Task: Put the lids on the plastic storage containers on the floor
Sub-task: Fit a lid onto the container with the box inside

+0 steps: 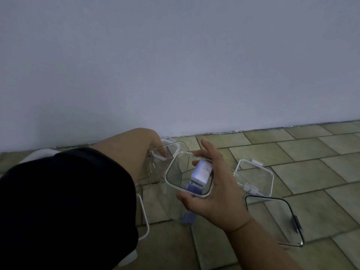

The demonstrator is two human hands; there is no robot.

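My right hand (212, 191) grips a tall clear container (175, 184) by its open white rim, thumb on the near edge and fingers on the far edge. A small white and purple box (200, 173) lies inside it. My left hand (155, 149) reaches to the wall, where it is mostly hidden behind a second clear container (171, 147) and a white-rimmed lid (157, 155). Its grip cannot be made out. Loose lids lie on the tiled floor: a white-rimmed lid (270, 174) to the right, a black-rimmed lid (292, 213) nearer me, and another white-rimmed lid (145, 217) on the left.
A plain pale wall (175, 65) meets the floor just behind the containers. Brown floor tiles (311, 152) stretch to the right. My dark sleeve (64, 207) blocks the lower left of the view. The light is dim.
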